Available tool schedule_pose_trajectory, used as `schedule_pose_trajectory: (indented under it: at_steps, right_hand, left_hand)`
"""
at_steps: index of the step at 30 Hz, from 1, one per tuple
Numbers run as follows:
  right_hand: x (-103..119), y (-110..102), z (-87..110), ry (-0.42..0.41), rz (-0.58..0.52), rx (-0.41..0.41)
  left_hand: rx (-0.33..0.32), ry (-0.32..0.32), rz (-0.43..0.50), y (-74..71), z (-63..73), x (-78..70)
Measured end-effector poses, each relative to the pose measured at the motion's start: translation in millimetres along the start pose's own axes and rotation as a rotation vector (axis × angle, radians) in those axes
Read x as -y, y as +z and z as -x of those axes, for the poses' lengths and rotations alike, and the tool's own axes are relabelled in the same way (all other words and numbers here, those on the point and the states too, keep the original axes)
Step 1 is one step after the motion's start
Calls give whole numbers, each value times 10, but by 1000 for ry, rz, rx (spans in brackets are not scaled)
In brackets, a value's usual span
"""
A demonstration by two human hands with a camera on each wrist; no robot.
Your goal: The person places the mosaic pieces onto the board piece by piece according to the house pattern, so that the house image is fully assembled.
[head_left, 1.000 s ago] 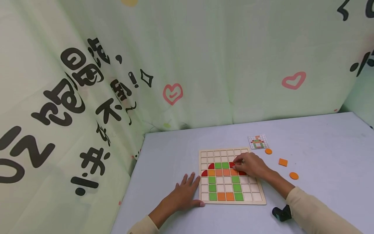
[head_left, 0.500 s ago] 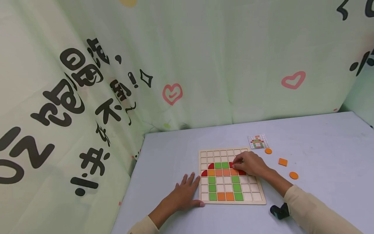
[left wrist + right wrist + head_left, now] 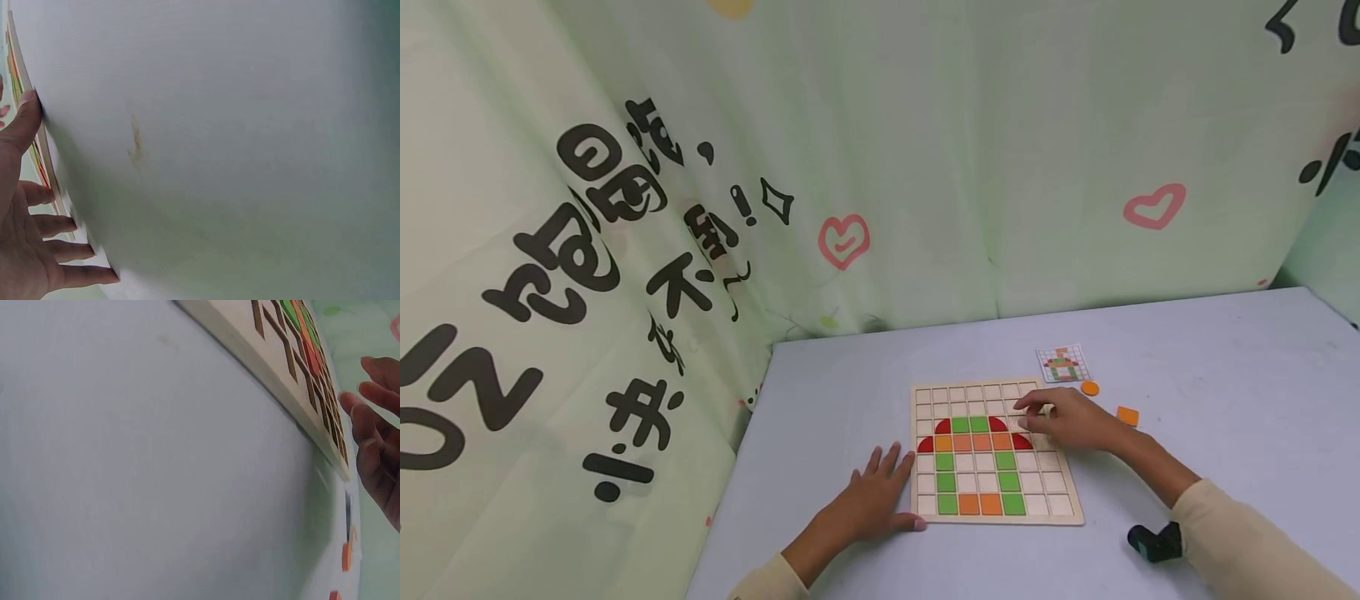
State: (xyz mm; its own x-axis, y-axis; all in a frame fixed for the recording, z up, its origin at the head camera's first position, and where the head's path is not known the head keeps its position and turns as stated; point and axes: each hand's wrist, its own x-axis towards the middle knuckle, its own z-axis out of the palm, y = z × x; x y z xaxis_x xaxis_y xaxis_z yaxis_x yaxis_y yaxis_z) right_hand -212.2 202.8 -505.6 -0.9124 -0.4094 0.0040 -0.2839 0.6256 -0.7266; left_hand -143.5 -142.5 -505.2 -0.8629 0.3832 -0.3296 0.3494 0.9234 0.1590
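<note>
A wooden grid board (image 3: 976, 482) lies on the table with green, orange and red pieces set in its cells. One red quarter-round piece (image 3: 997, 424) sits at the right end of the upper coloured row. My left hand (image 3: 871, 498) rests at the board's left edge, fingers spread; in the left wrist view its thumb (image 3: 26, 119) touches the board's side. Over the board's upper right part hovers my right hand (image 3: 1071, 419), fingers loosely bent. The right wrist view shows this hand (image 3: 381, 437) raised above the board (image 3: 269, 369), with nothing seen between its fingers.
A small pattern card (image 3: 1063, 364) lies beyond the board's top right corner. Near it are an orange round piece (image 3: 1089, 388) and an orange square piece (image 3: 1127, 416), partly behind the right hand. A black object (image 3: 1153, 542) shows beside the right sleeve.
My right hand has left the red quarter-round piece, which stays in its cell, and moved right. The right arm now hides the nearer orange round piece. The left hand has stayed put.
</note>
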Motion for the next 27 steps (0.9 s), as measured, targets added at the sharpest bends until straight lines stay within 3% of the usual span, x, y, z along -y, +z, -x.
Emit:
schedule_pose_trajectory:
  at_steps: [11, 16, 21, 27]
  right_hand:
    - [-469, -504, 465, 131, 7, -12]
    - [-682, -618, 644, 156, 78, -89]
    - [-798, -651, 705, 134, 193, -161]
    - [-866, -656, 700, 179, 243, -147]
  left_hand:
    - [-2, 8, 1, -17, 18, -8]
    - [-2, 7, -3, -3, 8, -5]
    - [-3, 9, 0, 4, 5, 7]
    - [3, -2, 2, 7, -1, 0]
